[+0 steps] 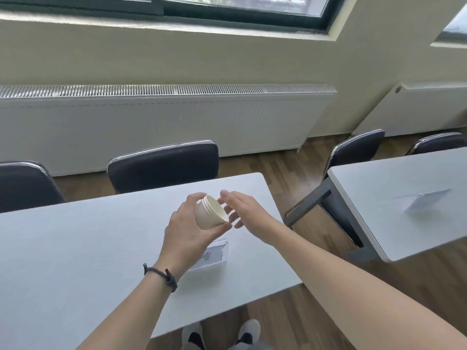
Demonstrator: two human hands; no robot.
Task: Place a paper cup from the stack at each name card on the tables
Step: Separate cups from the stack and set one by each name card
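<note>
My right forearm (353, 281) crosses low as I watch the left hand (187, 231) pinch the tilted cup stack (211, 213) above the name card (214, 253), mouths facing the right hand's (242, 208) spread fingers (231, 215), just beside.

A long pale-grey table (75, 248) bears a clear acrylic name card (214, 253); the neighbouring grey table (379, 188) carries another card (424, 202).

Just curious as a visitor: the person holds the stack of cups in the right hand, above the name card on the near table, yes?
Not quite: the head view shows the left hand holding the cups; the right hand is open beside them. They are above the name card on the near table.
</note>
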